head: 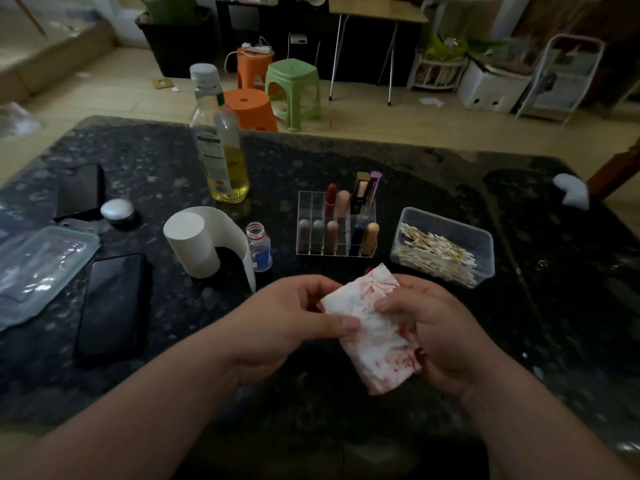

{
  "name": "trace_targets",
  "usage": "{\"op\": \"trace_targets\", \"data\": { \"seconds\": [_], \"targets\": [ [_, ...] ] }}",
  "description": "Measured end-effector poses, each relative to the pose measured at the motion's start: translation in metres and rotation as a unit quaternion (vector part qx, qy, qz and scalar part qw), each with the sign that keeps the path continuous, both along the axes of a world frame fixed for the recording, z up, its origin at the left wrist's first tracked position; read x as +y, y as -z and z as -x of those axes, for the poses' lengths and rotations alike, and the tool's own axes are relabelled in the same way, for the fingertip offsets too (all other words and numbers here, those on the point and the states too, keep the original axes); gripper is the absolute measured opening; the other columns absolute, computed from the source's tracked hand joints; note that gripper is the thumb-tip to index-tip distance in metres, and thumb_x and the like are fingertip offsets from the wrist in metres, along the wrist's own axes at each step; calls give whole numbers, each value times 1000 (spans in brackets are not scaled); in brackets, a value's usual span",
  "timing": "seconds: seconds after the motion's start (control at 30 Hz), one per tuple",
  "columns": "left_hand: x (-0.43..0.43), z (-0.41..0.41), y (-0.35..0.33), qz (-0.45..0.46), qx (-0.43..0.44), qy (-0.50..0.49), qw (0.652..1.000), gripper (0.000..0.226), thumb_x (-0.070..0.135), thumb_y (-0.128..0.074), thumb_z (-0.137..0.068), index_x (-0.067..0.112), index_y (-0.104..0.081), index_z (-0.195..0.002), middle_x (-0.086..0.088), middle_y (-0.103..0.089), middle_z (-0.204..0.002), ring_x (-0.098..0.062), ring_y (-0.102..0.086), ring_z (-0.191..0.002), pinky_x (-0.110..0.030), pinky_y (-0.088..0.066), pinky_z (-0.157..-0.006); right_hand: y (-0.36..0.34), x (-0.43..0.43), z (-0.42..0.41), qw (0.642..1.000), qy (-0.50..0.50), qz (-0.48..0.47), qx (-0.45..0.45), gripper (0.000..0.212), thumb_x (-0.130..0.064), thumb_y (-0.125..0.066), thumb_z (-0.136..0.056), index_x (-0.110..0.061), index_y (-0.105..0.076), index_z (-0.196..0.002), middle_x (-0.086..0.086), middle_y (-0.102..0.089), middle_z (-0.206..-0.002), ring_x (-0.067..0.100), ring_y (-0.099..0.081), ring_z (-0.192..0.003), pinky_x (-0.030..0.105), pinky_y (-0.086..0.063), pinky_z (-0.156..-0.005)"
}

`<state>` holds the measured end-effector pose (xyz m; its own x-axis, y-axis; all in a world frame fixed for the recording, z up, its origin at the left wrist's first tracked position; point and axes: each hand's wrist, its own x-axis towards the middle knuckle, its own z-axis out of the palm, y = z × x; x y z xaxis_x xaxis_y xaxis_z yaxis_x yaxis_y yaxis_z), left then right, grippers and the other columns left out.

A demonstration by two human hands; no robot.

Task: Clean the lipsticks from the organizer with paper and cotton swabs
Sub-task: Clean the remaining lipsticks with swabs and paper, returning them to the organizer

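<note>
While left grip [294, 317] and right grip [446, 341] pinch the stained paper [377, 341], wiping with it could smear clean lipsticks [343, 206].

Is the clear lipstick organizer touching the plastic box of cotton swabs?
Apart. The head view shows a bare strip of the dark table between the organizer and the box of cotton swabs.

table [346, 161]: dark speckled stone, glossy
organizer [304, 216]: clear plastic
paper [374, 327]: crumpled, red-stained
stools [294, 84]: matt plastic
</note>
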<state>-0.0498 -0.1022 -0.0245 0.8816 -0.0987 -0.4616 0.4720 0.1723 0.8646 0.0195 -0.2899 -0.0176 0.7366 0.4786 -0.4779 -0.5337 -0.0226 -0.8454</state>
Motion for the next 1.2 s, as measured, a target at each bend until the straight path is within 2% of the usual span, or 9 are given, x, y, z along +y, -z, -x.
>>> {"op": "trace_targets", "data": {
  "seconds": [0.13, 0.27, 0.43, 0.57, 0.67, 0.8, 0.93, 1.03, 1.2],
  "targets": [
    [4, -14, 4, -127, 11, -56, 990, 19, 26, -79, -78, 13, -69, -86, -7, -79, -90, -20, -76, -87, -37, -62, -81, 7, 7, -8, 999, 12, 33, 16, 25, 2, -51, -94, -3, -68, -111, 22, -76, -96, 36, -75, -88, 47, -59, -77],
    [-1, -21, 4, -210, 26, -82, 974, 22, 31, -82, -82, 13, -69, -84, -1, -79, -78, -14, -76, -71, -30, -60, -65, 17, 15, -9, 998, 17, 45, 28, 22, -10, -62, -96, -10, -66, -117, 15, -77, -98, 31, -76, -89, 44, -61, -75],
    [-2, -33, 11, -223, 11, -112, 968, 20, 35, -80, -84, 18, -74, -76, 0, -79, -78, -15, -77, -73, -36, -64, -72, 19, 19, -13, 998, 18, 53, 21, 20, -10, -66, -94, -8, -69, -114, 13, -78, -99, 28, -76, -91, 42, -61, -78],
    [4, -48, 17, -287, -10, -146, 947, 22, 39, -76, -90, 21, -76, -77, 3, -76, -71, -6, -67, -58, -25, -54, -55, 21, 13, -30, 989, 14, 142, -46, 15, -10, -67, -94, -12, -73, -108, 7, -79, -93, 25, -77, -87, 45, -60, -84],
    [8, -63, 20, -333, -48, -198, 921, 14, 35, -74, -92, 23, -75, -83, 1, -75, -75, -11, -68, -68, -35, -60, -70, 21, 10, -41, 971, -6, 218, -93, 12, -13, -70, -91, -16, -75, -101, 1, -79, -90, 19, -76, -86, 44, -59, -88],
    [14, -88, 18, -497, -122, -174, 841, 3, 31, -69, -96, 28, -68, -94, 17, -61, -87, -2, -57, -83, -18, -43, -72, 21, 14, -44, 951, -20, 272, -145, 7, -17, -70, -89, -20, -76, -91, -5, -78, -80, 8, -74, -73, 25, -59, -70],
    [25, -122, 27, -651, -179, -48, 736, 36, 40, -65, -97, 23, -65, -128, 2, -60, -125, -23, -51, -121, -40, -42, -104, 22, 17, -46, 939, -36, 294, -173, 13, -17, -70, -87, -20, -73, -75, -7, -76, -76, 7, -72, -71, 24, -57, -67],
    [24, -143, 26, -680, -120, 52, 722, 40, 42, -61, -98, 32, -57, -136, 3, -53, -140, -24, -42, -133, -48, -35, -110, 22, 18, -49, 937, -41, 298, -178, 13, -18, -70, -88, -20, -72, -75, -7, -76, -77, 9, -72, -72, 24, -56, -65],
    [22, -155, 30, -675, -100, 84, 726, 14, 38, -61, -98, 33, -65, -111, 5, -59, -121, -21, -48, -122, -48, -35, -106, 22, 18, -52, 938, -43, 291, -183, 12, -20, -70, -89, -21, -71, -77, -6, -76, -79, 10, -72, -75, 28, -58, -71]
  ]
}}
